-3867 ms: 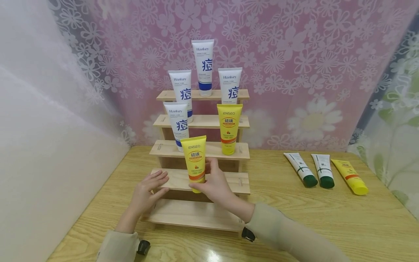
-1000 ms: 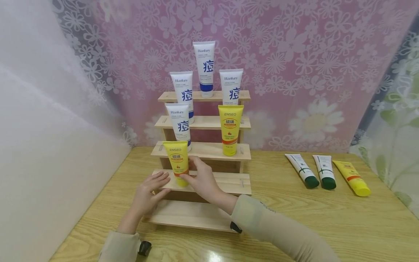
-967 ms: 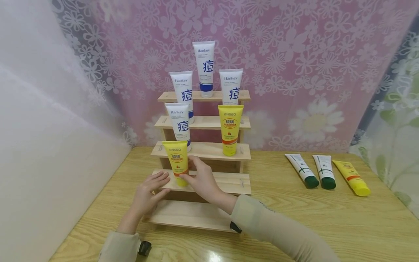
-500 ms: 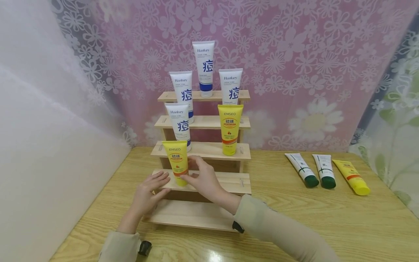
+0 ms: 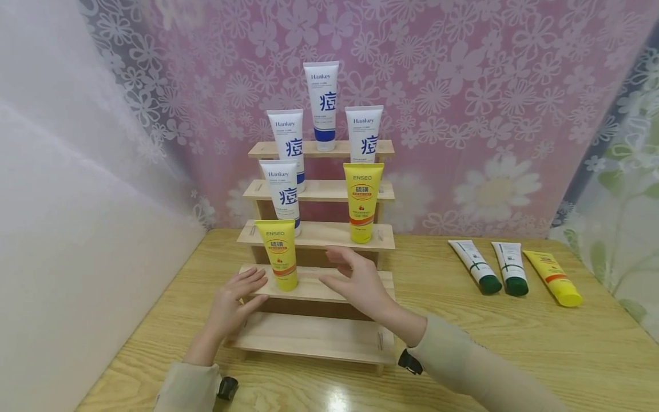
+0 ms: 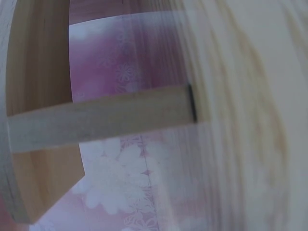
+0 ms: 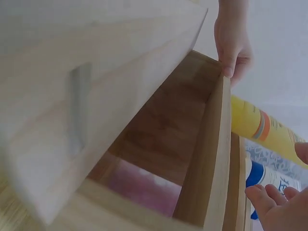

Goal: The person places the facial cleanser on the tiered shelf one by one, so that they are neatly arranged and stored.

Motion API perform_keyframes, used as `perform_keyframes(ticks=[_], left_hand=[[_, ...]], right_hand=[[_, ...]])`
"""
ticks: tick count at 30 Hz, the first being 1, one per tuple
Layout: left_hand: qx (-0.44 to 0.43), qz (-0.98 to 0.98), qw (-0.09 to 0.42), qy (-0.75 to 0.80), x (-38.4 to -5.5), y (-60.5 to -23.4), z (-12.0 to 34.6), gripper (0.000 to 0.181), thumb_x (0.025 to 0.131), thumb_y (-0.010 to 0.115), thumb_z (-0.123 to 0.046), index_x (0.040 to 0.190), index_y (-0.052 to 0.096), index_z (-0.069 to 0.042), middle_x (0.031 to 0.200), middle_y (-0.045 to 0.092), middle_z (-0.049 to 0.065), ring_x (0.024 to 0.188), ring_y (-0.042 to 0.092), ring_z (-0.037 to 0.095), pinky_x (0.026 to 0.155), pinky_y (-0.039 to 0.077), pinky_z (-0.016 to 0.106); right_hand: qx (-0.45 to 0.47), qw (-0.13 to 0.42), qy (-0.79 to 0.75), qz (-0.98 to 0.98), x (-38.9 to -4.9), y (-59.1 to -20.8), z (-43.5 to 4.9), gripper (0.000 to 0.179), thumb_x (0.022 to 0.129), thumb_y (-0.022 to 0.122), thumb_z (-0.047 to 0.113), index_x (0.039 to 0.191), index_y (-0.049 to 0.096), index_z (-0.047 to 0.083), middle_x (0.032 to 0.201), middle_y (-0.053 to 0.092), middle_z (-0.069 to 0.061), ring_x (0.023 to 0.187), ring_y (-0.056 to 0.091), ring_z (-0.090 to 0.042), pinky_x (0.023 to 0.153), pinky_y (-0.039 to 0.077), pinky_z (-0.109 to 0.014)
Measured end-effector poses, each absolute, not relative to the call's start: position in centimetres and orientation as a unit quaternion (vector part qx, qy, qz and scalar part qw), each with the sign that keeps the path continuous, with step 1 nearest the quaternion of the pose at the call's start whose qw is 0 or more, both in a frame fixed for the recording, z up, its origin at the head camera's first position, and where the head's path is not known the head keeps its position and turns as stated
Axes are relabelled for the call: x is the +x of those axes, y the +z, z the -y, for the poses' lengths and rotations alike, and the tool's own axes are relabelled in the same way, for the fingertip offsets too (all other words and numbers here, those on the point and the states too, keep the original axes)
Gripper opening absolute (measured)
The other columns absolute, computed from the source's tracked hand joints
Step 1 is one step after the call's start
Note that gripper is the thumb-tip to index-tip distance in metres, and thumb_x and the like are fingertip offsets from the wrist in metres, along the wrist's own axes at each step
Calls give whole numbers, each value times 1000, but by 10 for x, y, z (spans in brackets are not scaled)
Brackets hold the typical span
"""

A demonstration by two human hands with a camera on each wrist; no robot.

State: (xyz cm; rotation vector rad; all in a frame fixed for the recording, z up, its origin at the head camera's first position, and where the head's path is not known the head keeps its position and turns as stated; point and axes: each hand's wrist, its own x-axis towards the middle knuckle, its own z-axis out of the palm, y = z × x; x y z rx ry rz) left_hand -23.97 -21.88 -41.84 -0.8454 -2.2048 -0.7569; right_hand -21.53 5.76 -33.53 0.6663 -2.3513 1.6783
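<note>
Left hand [image 5: 231, 303]: grip clamped on the wooden rack [image 5: 309, 337], left end of second step up, thumb at front. Right hand [image 5: 360, 283]: grip apart, thumb parted from fingers, at the same step. Front yellow tube [image 5: 278, 254]: upright, left part of that step. Right of rack: three loose tubes [image 5: 509, 269] lying on counter [image 5: 592, 355]. Higher rack steps: four white tubes [image 5: 280, 191], another yellow tube [image 5: 362, 203].

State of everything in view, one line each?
Wooden rack: standing
Left hand: resting on second-lowest tier
Right hand: open, holding nothing
Two racked ENSEO tubes: upright
Four Hankey tubes: upright
Third ENSEO tube: lying on table, capped
Two green-capped tubes: lying, closed
</note>
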Motion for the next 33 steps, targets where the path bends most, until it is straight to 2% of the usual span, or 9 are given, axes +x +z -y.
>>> perform_keyframes(ticks=[8,17,22,30,33], left_hand=[[-314,846,315,-293,-240,-420,218,34,68,75,-12,100,67,-2,110,61,9,109,51,27,95,33,50],[-315,847,315,-290,-240,-419,219,35,67,75,-9,100,67,-1,110,60,10,109,51,27,101,29,42],[-314,851,312,-282,-240,-419,219,36,67,76,-9,100,66,0,111,60,10,109,51,27,97,32,49],[-318,849,316,-280,-241,-419,220,35,68,75,-11,100,66,0,111,60,10,109,51,27,96,33,50],[-319,848,317,-280,-241,-419,220,35,68,75,-12,100,66,0,111,60,10,108,51,27,95,33,50]], right_hand=[[210,100,557,797,-207,-342,-96,45,77,70,10,117,53,1,112,56,-13,106,51,-26,89,44,-35],[189,154,534,810,-201,-344,-142,40,76,69,5,112,53,-5,112,56,-19,103,53,-30,85,46,-38],[152,155,510,832,-201,-348,-166,40,80,66,9,114,51,-4,114,54,-19,105,51,-29,86,45,-38],[113,195,440,869,-212,-358,-207,42,82,64,17,116,51,-4,111,55,-20,101,53,-32,81,47,-40],[93,185,425,882,-219,-362,-224,45,84,62,23,118,49,-4,112,53,-21,102,51,-33,82,46,-42]])
